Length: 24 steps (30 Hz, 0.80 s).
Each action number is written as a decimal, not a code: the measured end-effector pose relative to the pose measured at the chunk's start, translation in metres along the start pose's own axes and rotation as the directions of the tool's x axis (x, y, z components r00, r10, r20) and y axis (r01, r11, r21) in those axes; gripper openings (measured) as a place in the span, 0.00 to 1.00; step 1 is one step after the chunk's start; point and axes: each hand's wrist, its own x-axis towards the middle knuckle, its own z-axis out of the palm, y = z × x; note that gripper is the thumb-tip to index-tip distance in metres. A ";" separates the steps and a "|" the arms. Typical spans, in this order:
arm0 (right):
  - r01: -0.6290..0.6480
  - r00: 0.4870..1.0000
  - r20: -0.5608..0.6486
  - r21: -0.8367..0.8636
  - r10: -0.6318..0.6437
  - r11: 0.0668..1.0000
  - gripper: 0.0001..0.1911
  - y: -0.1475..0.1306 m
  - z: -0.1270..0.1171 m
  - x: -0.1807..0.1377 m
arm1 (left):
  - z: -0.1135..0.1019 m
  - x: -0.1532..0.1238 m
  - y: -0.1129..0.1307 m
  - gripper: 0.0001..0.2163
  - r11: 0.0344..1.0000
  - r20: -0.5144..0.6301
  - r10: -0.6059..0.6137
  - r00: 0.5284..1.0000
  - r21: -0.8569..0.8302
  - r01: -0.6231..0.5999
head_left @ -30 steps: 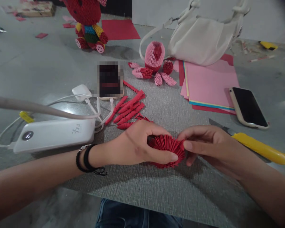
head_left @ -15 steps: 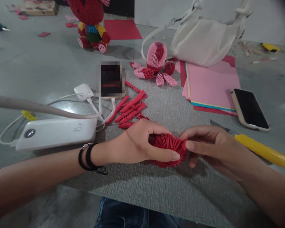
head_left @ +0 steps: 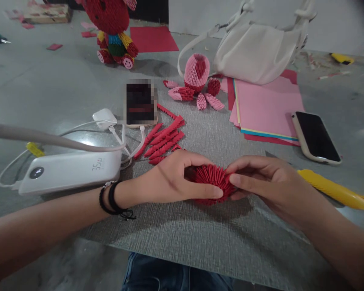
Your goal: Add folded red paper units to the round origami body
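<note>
A round red piece of 3D origami [head_left: 210, 178], built from many pointed folded-paper units, is held just above the table near its front edge. My left hand [head_left: 178, 178] is closed around its left side, with the thumb lying across the front. At its right rim my right hand [head_left: 257, 178] pinches a small red paper unit [head_left: 229, 178] between thumb and fingers, touching the ball. The other fingers of that hand are partly hidden behind it. Behind my left hand lie several red strips of nested folded paper [head_left: 166, 139].
A white power bank [head_left: 69, 171] with cables and a phone [head_left: 141, 103] lie left. Pink-and-red origami parts [head_left: 197, 72], a red origami figure [head_left: 115, 44] and a white bag [head_left: 255, 52] stand behind. Coloured paper [head_left: 267, 105], another phone [head_left: 317, 137] and a yellow cutter [head_left: 336, 190] lie right.
My right hand has moved in against the rim with the small paper unit, its fingers now closer to the ball. The ball has tilted slightly, and the whole view has shifted a little.
</note>
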 end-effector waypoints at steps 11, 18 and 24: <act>0.027 0.999 -0.028 -0.006 -0.027 1.000 0.08 -0.002 -0.001 0.000 | 0.001 0.000 0.001 0.12 0.986 -0.161 0.145 0.976 0.106 -0.129; 0.062 0.998 -0.023 -0.024 -0.062 0.998 0.08 -0.002 0.000 0.000 | 0.002 0.000 -0.004 0.13 0.994 -0.150 0.111 0.982 0.023 -0.109; 0.070 0.995 -0.059 -0.083 -0.075 0.994 0.07 -0.004 0.005 -0.002 | 0.004 -0.002 -0.003 0.13 0.997 -0.171 0.081 0.982 0.025 -0.078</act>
